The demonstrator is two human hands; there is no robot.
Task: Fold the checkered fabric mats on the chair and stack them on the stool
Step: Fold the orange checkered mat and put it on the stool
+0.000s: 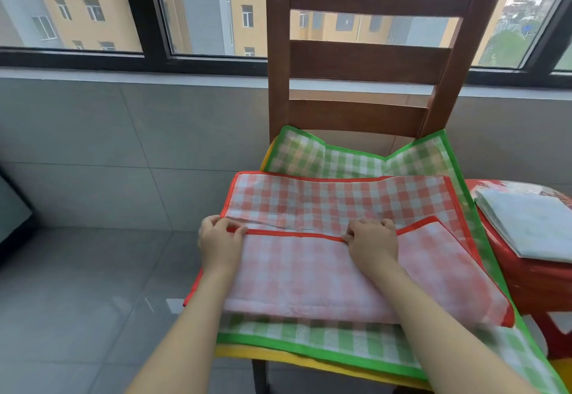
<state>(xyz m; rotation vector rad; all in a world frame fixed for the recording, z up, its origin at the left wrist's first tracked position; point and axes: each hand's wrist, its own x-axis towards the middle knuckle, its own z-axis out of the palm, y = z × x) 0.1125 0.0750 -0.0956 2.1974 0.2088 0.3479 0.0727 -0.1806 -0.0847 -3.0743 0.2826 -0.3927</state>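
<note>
A red-checkered mat (pixel 334 201) with a red border lies on top of the pile on the wooden chair (pixel 365 62). Its near half is folded over toward the backrest, pale underside up. My left hand (pixel 218 245) pinches the folded red edge at its left end. My right hand (pixel 373 242) pinches the same edge near the middle. Under it lies a green-checkered mat (pixel 334 158) with a green border, and a yellow mat (pixel 278 355) shows at the chair's front edge. A red stool (pixel 538 282) stands to the right, with a folded pale mat (pixel 529 223) on it.
A grey tiled wall and a window sill run behind the chair. Grey floor tiles (pixel 93 300) spread to the left. A dark object (pixel 12 208) stands at the far left edge. The stool touches or nearly touches the chair's right side.
</note>
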